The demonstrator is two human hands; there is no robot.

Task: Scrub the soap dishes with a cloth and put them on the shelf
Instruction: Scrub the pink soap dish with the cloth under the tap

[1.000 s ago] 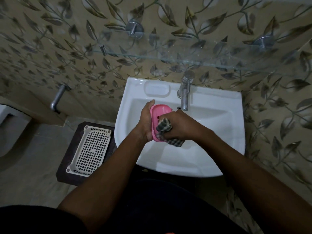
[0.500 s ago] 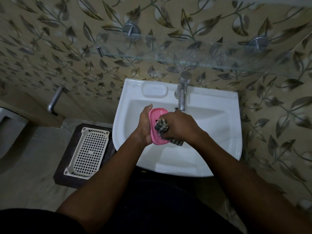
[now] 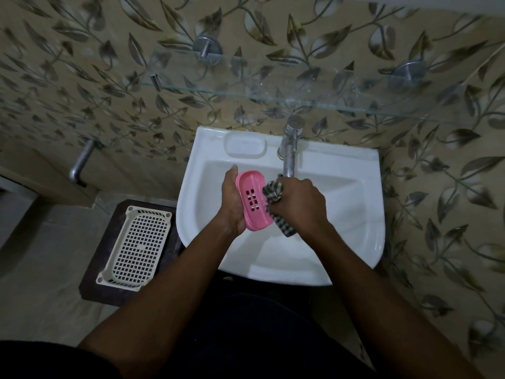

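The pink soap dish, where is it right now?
In the head view, the pink soap dish is held over the white sink by the left hand, just left of the checked cloth in the right hand.

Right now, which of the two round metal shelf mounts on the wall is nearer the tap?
The left shelf mount, sitting up and left of the tap. The right shelf mount sits much farther off, beyond the sink's right edge.

There is one pink soap dish (image 3: 252, 199), one checked cloth (image 3: 274, 199) and one white sink (image 3: 352, 228) with one tap (image 3: 290, 149). Far up is one glass shelf (image 3: 273, 88). On the left sits one white basket (image 3: 135, 246). Two hands show: the left hand (image 3: 232, 203) and the right hand (image 3: 299, 205).
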